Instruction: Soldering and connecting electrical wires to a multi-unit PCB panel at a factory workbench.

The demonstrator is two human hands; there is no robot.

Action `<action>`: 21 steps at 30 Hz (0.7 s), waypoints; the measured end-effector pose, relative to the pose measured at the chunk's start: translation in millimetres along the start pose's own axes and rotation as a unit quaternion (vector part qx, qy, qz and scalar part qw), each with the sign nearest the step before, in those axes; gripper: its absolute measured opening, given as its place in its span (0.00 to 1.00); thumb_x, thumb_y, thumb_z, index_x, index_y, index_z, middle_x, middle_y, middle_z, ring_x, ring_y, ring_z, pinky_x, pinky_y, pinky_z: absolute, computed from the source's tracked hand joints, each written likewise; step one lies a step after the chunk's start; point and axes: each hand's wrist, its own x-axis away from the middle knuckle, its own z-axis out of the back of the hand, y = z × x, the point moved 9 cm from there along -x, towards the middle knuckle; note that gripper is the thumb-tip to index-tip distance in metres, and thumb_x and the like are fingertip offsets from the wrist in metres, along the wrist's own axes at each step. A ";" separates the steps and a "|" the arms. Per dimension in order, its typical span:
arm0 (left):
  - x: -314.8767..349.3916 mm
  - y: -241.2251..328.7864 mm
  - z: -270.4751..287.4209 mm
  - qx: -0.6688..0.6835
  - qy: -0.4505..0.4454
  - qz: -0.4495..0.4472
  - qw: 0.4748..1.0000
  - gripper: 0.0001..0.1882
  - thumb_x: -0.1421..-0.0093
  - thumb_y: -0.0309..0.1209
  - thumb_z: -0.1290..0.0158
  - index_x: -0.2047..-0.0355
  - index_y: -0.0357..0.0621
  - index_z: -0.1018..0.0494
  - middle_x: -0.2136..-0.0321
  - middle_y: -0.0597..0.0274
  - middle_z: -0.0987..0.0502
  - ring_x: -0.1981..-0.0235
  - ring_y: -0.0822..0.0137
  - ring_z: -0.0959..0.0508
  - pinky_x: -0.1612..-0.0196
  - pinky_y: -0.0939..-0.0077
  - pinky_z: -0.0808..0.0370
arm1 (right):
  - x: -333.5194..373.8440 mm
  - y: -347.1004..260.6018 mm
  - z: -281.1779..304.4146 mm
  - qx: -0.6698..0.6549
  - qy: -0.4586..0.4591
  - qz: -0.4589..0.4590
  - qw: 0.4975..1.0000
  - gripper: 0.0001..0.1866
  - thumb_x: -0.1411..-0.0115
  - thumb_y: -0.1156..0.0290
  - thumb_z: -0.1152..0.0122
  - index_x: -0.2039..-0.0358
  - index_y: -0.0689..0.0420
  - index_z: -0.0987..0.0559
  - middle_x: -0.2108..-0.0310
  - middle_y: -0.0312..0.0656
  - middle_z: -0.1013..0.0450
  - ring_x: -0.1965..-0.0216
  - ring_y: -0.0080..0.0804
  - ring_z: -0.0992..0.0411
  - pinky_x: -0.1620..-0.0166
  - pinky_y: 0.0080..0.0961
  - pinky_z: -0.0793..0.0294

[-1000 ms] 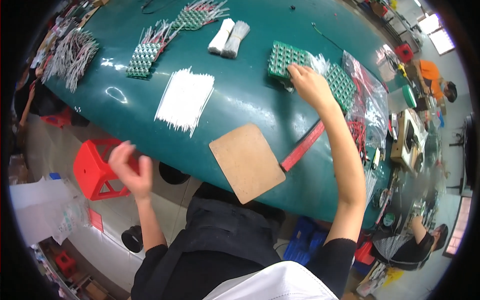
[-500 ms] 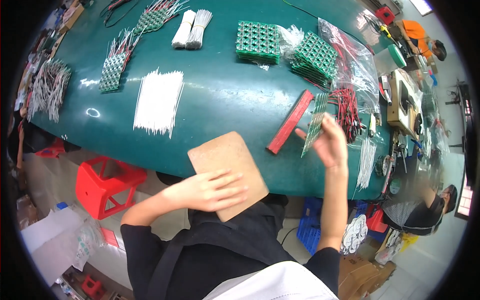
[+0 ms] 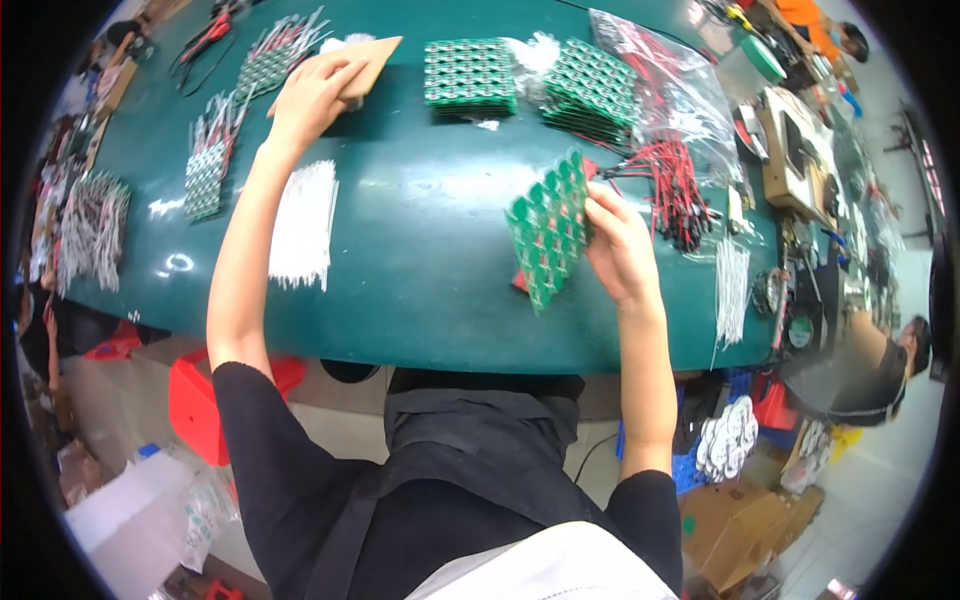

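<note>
My left hand [image 3: 312,92] reaches to the far left of the table, fingers closed on a thin brown board [image 3: 374,64] that is tilted up. Behind this board, bundles of white wires are mostly hidden. On the right, my right hand [image 3: 620,245] grips a green circuit board panel [image 3: 548,235] by its edge and holds it upright above the table. A red bar [image 3: 590,170] lies behind the panel, largely covered by it. Loose white wires [image 3: 303,222] lie side by side near my left forearm.
Stacked green circuit board panels [image 3: 470,78] and a second stack [image 3: 592,90] stand at the back. Red-black wires [image 3: 675,190] and a clear plastic bag [image 3: 670,70] are to the right. Wired panels [image 3: 205,180] lie left. A red stool [image 3: 195,410] stands below the table edge.
My left hand has carried the brown board from near my lap up to the far left. My right hand has moved slightly left, turning the panel so its face shows.
</note>
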 end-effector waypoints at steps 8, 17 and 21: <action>0.4 243.7 37.6 0.362 -0.246 0.049 0.898 0.33 0.47 0.51 0.38 0.49 0.40 0.31 0.59 0.50 0.26 0.55 0.53 0.24 0.56 0.62 0.25 | 45.3 -34.3 77.3 0.004 0.144 0.097 0.985 0.16 0.34 0.72 0.48 0.47 0.62 0.28 0.66 0.37 0.27 0.64 0.23 0.29 0.61 0.26 0.27; 9.2 251.0 14.3 0.281 -0.250 0.066 0.924 0.28 0.45 0.27 0.47 0.43 0.35 0.36 0.62 0.46 0.32 0.60 0.49 0.29 0.58 0.59 0.25 | 68.8 2.7 4.4 0.560 -0.111 0.027 0.820 0.13 0.40 0.76 0.46 0.55 0.61 0.22 0.61 0.52 0.24 0.62 0.45 0.23 0.57 0.36 0.24; 7.5 181.5 3.3 0.242 -0.132 0.039 0.960 0.21 0.44 0.26 0.44 0.49 0.38 0.29 0.61 0.50 0.29 0.59 0.50 0.29 0.54 0.62 0.28 | 42.9 29.9 -38.1 0.631 -0.068 0.134 0.761 0.13 0.40 0.74 0.44 0.54 0.58 0.23 0.66 0.48 0.25 0.63 0.49 0.26 0.58 0.41 0.25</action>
